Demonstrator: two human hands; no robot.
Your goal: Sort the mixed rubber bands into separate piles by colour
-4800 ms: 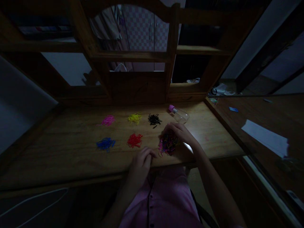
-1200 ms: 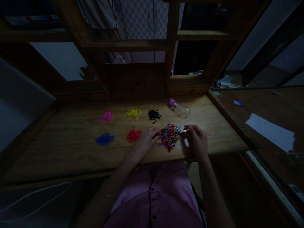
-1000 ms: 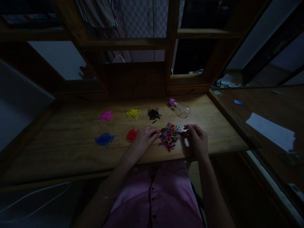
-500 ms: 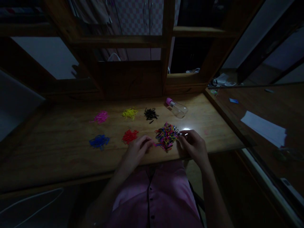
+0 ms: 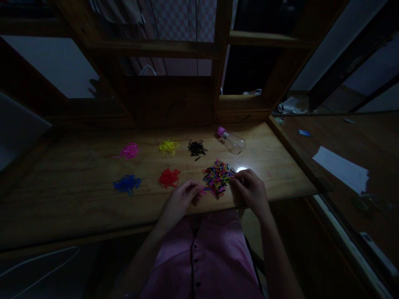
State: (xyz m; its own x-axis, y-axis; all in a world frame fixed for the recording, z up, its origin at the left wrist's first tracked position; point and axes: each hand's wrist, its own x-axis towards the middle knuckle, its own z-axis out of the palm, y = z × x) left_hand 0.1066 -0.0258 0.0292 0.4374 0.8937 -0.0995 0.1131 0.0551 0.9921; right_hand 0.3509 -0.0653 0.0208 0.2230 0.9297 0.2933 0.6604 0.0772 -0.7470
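A heap of mixed-colour small rubber bands (image 5: 217, 176) lies on the wooden desk between my hands. At its lower left edge, my left hand (image 5: 183, 197) is closed in a pinch, with a pink rubber band (image 5: 203, 191) at its fingertips. My right hand (image 5: 252, 189) touches the heap's right side with thumb and forefinger together; what is between them is too small to make out. Sorted piles lie to the left and behind: red bands (image 5: 168, 177), blue bands (image 5: 126, 184), pink bands (image 5: 129, 151), yellow bands (image 5: 168, 146) and black bands (image 5: 196, 148).
A clear bottle with a pink cap (image 5: 233, 142) lies on its side behind the heap. Wooden shelving (image 5: 174, 104) rises along the desk's back. To the right, another brown surface holds white papers (image 5: 341, 168) and a small blue card (image 5: 304, 133).
My right hand's fingertips have shifted slightly left, closer into the heap. My left hand stays by the heap's left edge. The whole view has moved a little.
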